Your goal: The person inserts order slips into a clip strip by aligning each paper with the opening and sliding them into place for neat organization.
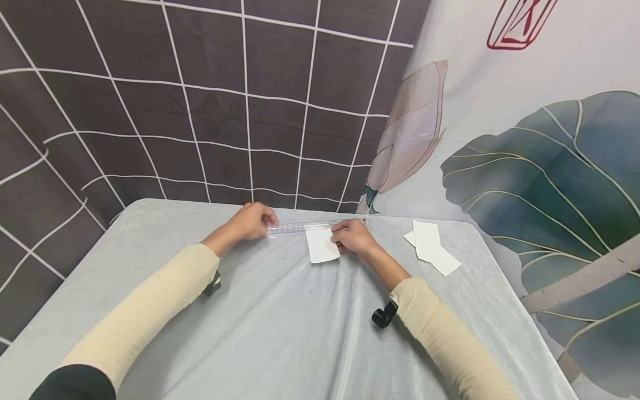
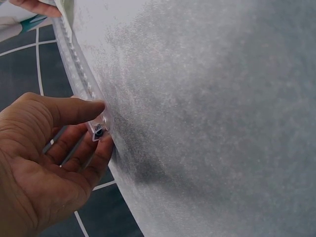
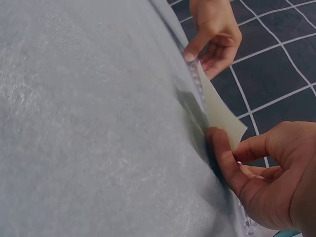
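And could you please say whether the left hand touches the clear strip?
Touching: the left wrist view shows the left hand pinching the clear strip near one end.

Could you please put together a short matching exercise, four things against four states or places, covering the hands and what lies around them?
Things:
1. Left hand
2. Right hand
3. Plastic strip
4. Loose white pieces

States or places:
A. See-through, reaching from one hand to the other
B. Lying on the light grey cover, beyond the right hand from the left one
C. Gripping one end of the strip
D. Pinching a small white card

Pairs: 1-C, 2-D, 3-A, 4-B
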`<move>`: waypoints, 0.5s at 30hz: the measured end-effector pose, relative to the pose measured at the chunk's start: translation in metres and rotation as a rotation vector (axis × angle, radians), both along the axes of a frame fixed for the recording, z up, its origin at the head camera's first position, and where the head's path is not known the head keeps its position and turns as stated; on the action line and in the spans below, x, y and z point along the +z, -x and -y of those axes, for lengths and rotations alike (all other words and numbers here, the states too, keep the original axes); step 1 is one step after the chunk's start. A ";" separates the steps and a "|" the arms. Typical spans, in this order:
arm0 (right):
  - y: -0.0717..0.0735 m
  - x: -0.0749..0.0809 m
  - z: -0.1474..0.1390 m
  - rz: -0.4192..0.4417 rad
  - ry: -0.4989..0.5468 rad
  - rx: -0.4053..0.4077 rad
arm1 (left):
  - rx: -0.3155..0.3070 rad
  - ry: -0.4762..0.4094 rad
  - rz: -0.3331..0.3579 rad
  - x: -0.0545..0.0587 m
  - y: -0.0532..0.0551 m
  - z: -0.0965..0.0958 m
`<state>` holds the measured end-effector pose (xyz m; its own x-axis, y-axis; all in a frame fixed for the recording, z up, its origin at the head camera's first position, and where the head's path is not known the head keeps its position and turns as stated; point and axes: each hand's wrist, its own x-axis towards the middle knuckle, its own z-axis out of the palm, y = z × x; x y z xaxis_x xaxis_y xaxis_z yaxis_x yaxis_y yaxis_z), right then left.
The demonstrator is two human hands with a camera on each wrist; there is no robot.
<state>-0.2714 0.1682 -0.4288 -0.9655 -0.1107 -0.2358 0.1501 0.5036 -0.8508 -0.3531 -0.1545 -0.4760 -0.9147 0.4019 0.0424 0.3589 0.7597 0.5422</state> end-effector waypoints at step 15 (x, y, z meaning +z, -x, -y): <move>0.001 -0.005 0.008 0.004 0.038 -0.002 | 0.015 0.003 0.003 0.006 -0.005 -0.002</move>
<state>-0.2723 0.1603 -0.4341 -0.9648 -0.1181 -0.2349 0.1539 0.4708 -0.8687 -0.3481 -0.1522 -0.4697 -0.9206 0.3885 0.0385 0.3460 0.7664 0.5412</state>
